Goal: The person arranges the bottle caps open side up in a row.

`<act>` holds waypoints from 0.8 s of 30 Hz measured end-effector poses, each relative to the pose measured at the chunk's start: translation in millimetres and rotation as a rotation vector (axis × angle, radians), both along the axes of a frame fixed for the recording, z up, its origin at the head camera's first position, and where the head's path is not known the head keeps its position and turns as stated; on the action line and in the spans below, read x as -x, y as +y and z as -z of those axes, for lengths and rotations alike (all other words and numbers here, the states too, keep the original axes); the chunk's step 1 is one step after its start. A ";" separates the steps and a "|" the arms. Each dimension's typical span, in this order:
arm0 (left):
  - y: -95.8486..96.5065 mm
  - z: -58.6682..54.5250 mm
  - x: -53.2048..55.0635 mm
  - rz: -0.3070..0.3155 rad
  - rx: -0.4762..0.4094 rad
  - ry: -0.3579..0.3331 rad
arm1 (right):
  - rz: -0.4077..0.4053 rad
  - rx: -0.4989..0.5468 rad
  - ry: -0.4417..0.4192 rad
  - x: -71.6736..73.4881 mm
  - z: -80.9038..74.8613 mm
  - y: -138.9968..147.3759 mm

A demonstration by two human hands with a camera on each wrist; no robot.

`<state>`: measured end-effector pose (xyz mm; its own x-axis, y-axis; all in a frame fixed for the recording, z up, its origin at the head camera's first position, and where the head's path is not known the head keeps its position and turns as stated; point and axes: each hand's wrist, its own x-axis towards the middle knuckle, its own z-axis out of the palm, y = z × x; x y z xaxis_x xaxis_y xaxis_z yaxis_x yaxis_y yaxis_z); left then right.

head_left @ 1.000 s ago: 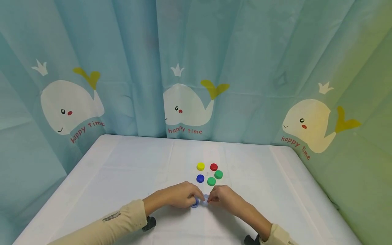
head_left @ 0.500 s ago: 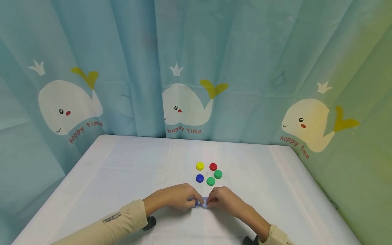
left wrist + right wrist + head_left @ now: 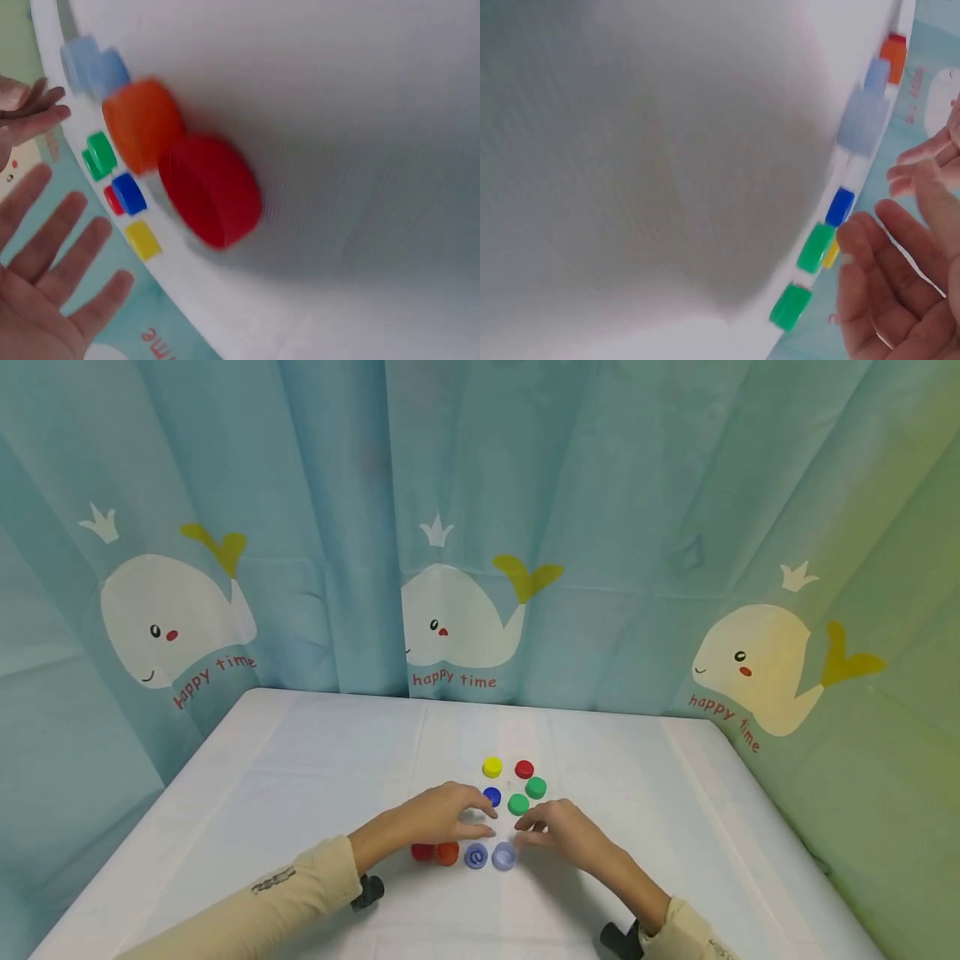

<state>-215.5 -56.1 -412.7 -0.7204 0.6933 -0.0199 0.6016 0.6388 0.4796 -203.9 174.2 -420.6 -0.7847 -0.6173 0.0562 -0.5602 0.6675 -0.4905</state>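
Note:
My left hand [image 3: 446, 814] hovers with loosely spread fingers above a row of bottle caps and holds nothing. The row has a red cap [image 3: 211, 191], an orange cap [image 3: 144, 125] and two pale blue caps [image 3: 476, 857], side by side near me. The hand partly covers the red and orange ones in the head view. My right hand [image 3: 564, 833] is above and right of the rightmost pale blue cap [image 3: 504, 857], its fingers bent loosely around nothing. Both pale caps lie with their hollow side up, apart from the fingers.
Farther back on the white table [image 3: 330, 760] lie a blue cap [image 3: 492, 797], two green caps [image 3: 518, 804], a yellow cap [image 3: 492, 767] and another red cap [image 3: 524, 769]. Behind the table's far edge hangs a blue curtain [image 3: 622, 527] with whale prints.
Both hands have let go of the pale blue caps and lifted away from them, fingers spreading. The pale caps now show fully, and the red and orange caps have come into view beneath the left hand.

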 end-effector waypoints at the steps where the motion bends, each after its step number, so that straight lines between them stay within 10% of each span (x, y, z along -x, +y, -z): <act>1: 0.7 -1.1 3.3 -0.037 -0.002 0.013 | 0.010 0.013 0.004 3.9 -0.4 0.3; 11: 12.0 -2.7 47.2 -0.284 0.011 0.074 | 0.204 0.087 -0.014 53.6 -10.8 -7.3; 24: 24.1 -8.3 93.8 -0.293 0.149 0.055 | 0.182 -0.005 -0.083 97.1 -8.6 -30.9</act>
<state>-309.3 -32.0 -404.4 -0.8917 0.4486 -0.0610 0.4041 0.8493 0.3397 -301.0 143.4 -412.0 -0.8850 -0.4654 -0.0157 -0.3884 0.7564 -0.5263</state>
